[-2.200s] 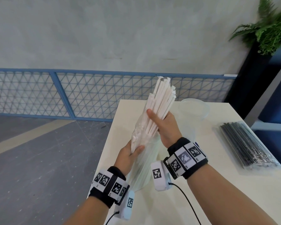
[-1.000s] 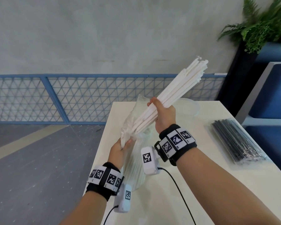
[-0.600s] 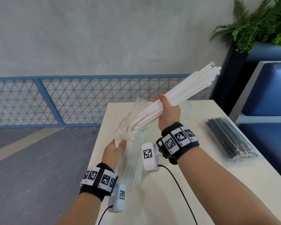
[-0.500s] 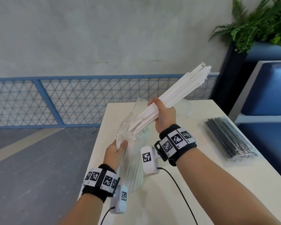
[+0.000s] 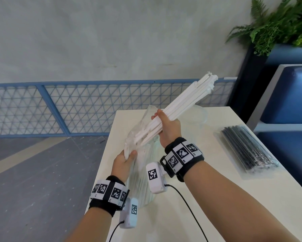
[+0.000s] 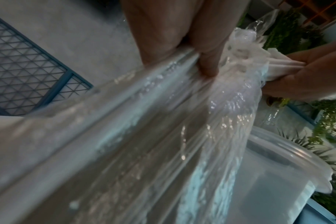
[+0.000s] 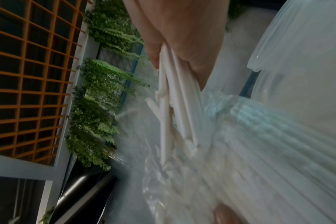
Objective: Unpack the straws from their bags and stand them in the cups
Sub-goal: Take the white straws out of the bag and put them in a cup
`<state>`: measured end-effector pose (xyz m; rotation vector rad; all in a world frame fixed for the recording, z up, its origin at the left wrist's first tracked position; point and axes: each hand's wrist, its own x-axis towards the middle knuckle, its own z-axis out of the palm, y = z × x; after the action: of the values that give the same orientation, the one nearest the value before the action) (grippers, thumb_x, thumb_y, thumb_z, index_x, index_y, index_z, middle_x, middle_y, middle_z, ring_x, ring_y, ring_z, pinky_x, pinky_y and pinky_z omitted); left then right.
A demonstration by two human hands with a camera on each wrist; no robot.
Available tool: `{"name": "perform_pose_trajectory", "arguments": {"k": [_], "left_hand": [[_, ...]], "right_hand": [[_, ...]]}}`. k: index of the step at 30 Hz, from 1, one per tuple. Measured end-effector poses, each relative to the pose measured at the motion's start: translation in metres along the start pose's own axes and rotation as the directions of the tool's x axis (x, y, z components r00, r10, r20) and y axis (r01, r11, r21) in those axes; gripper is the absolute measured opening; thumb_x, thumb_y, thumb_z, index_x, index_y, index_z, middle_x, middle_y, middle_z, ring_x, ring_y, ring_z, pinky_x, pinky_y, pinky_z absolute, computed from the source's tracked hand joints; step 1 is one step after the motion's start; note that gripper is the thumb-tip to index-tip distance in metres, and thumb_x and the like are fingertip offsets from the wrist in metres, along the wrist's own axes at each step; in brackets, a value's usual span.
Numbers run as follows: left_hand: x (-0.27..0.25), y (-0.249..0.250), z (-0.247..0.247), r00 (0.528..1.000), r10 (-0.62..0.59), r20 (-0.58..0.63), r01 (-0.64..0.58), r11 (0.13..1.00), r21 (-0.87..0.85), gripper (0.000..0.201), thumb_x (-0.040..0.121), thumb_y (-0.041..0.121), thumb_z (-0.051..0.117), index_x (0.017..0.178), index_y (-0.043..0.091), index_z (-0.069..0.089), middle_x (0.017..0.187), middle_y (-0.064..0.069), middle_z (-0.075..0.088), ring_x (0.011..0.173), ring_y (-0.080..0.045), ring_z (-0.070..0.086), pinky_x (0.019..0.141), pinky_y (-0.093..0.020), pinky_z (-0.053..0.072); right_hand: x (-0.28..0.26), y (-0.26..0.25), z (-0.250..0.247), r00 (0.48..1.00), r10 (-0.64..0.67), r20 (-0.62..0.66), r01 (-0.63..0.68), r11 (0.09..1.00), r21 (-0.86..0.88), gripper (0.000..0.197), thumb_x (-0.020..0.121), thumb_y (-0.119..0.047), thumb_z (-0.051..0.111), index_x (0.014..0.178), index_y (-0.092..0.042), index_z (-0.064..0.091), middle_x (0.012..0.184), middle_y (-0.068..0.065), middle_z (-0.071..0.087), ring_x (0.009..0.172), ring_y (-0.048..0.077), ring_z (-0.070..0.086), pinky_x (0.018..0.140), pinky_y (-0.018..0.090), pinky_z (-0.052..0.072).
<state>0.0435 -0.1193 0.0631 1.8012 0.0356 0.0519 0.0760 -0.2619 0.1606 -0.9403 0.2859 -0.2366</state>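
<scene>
My right hand (image 5: 166,126) grips a bundle of white straws (image 5: 185,103) around its lower third; the bundle tilts up to the right, with its low ends still inside the mouth of a clear plastic bag (image 5: 138,135). My left hand (image 5: 124,161) pinches that bag by its crumpled upper edge. A ribbed translucent cup (image 5: 143,189) stands on the table right under the bag. A second clear cup (image 5: 201,117) stands behind my right hand. The right wrist view shows the straws (image 7: 169,98) running out of my right hand (image 7: 182,37) into the bag (image 7: 163,174).
A sealed bag of black straws (image 5: 248,147) lies at the right on the white table (image 5: 216,198). The table's left edge drops to grey floor before a blue mesh fence (image 5: 76,109). A blue bench (image 5: 289,95) and a potted fern (image 5: 277,23) stand to the right.
Over two seconds my right hand drew the straw bundle up out of the bag and tilted it to the right. In the last half second the bundle sank back slightly. My left hand kept hold of the bag.
</scene>
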Motion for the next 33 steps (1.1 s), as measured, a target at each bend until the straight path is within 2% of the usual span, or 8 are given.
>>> {"name": "perform_pose_trajectory", "arguments": {"k": [6, 9, 12, 20, 23, 26, 30, 33], "left_hand": [[0.004, -0.001, -0.002, 1.0, -0.015, -0.025, 0.015, 1.0, 0.002, 0.029, 0.094, 0.021, 0.049, 0.117, 0.006, 0.058, 0.102, -0.002, 0.061, 0.097, -0.017, 0.055, 0.085, -0.023, 0.037], [0.007, -0.004, -0.006, 0.998, -0.029, -0.062, 0.028, 0.999, -0.024, 0.029, 0.094, 0.019, 0.051, 0.117, 0.003, 0.058, 0.102, -0.003, 0.06, 0.099, -0.017, 0.054, 0.085, -0.024, 0.037], [0.011, -0.011, -0.015, 0.991, -0.056, -0.122, 0.047, 0.996, -0.075, 0.031, 0.093, 0.018, 0.052, 0.118, 0.001, 0.057, 0.105, -0.004, 0.059, 0.103, -0.019, 0.053, 0.089, -0.027, 0.037], [0.006, -0.016, -0.015, 0.997, -0.037, -0.067, 0.032, 0.996, -0.08, 0.034, 0.093, 0.021, 0.051, 0.123, 0.006, 0.055, 0.113, -0.002, 0.06, 0.109, -0.018, 0.054, 0.102, -0.035, 0.039], [0.004, -0.016, -0.015, 0.998, -0.034, -0.048, 0.03, 0.995, -0.09, 0.032, 0.093, 0.021, 0.051, 0.122, 0.007, 0.056, 0.111, -0.003, 0.061, 0.109, -0.019, 0.055, 0.1, -0.034, 0.041], [0.001, -0.015, -0.014, 0.999, -0.025, -0.043, 0.02, 0.994, -0.109, 0.029, 0.093, 0.019, 0.051, 0.119, 0.008, 0.057, 0.107, -0.001, 0.062, 0.107, -0.018, 0.056, 0.095, -0.031, 0.041], [-0.002, -0.011, -0.013, 0.999, -0.01, -0.03, 0.005, 0.99, -0.144, 0.023, 0.094, 0.018, 0.051, 0.115, 0.015, 0.058, 0.103, 0.007, 0.063, 0.101, -0.011, 0.057, 0.091, -0.027, 0.04], [-0.003, -0.011, -0.014, 1.0, 0.006, -0.018, -0.008, 0.988, -0.156, 0.019, 0.094, 0.019, 0.05, 0.111, 0.021, 0.058, 0.099, 0.016, 0.062, 0.097, -0.003, 0.057, 0.09, -0.024, 0.04]], "right_hand": [[0.004, -0.01, -0.003, 0.997, -0.008, -0.074, 0.01, 0.999, 0.031, 0.018, 0.086, -0.009, 0.062, 0.098, 0.004, 0.058, 0.072, 0.008, 0.063, 0.067, 0.017, 0.061, 0.072, 0.032, 0.052], [0.009, -0.028, -0.008, 0.993, -0.046, -0.108, 0.052, 0.997, 0.052, 0.007, 0.086, -0.006, 0.059, 0.08, -0.002, 0.057, 0.07, 0.008, 0.06, 0.063, 0.019, 0.058, 0.063, 0.029, 0.052], [0.02, -0.05, -0.018, 0.98, -0.116, -0.162, 0.116, 0.993, -0.009, 0.012, 0.087, -0.011, 0.059, 0.093, 0.0, 0.057, 0.07, 0.009, 0.059, 0.058, 0.019, 0.058, 0.049, 0.021, 0.052], [0.038, -0.041, -0.036, 0.947, -0.3, -0.119, 0.221, 0.871, -0.439, 0.015, 0.077, -0.011, 0.061, 0.088, -0.005, 0.054, 0.073, -0.001, 0.054, 0.066, 0.017, 0.053, 0.062, 0.029, 0.044], [0.035, -0.013, -0.053, 0.957, -0.281, -0.068, 0.2, 0.813, -0.547, 0.031, 0.082, -0.015, 0.065, 0.107, 0.0, 0.057, 0.088, 0.0, 0.059, 0.08, 0.016, 0.056, 0.069, 0.024, 0.045], [0.031, 0.01, -0.066, 0.969, -0.237, -0.073, 0.141, 0.769, -0.623, 0.04, 0.081, -0.019, 0.068, 0.115, -0.004, 0.054, 0.1, 0.006, 0.058, 0.092, 0.022, 0.054, 0.081, 0.032, 0.047], [0.027, 0.019, -0.07, 0.97, -0.235, -0.059, 0.137, 0.733, -0.666, 0.036, 0.078, -0.018, 0.071, 0.109, -0.006, 0.057, 0.095, 0.004, 0.059, 0.089, 0.023, 0.056, 0.074, 0.03, 0.045], [0.024, 0.015, -0.068, 0.967, -0.253, 0.002, 0.189, 0.716, -0.672, 0.04, 0.075, -0.018, 0.075, 0.11, -0.009, 0.057, 0.098, 0.002, 0.061, 0.095, 0.021, 0.058, 0.084, 0.031, 0.047]]}}
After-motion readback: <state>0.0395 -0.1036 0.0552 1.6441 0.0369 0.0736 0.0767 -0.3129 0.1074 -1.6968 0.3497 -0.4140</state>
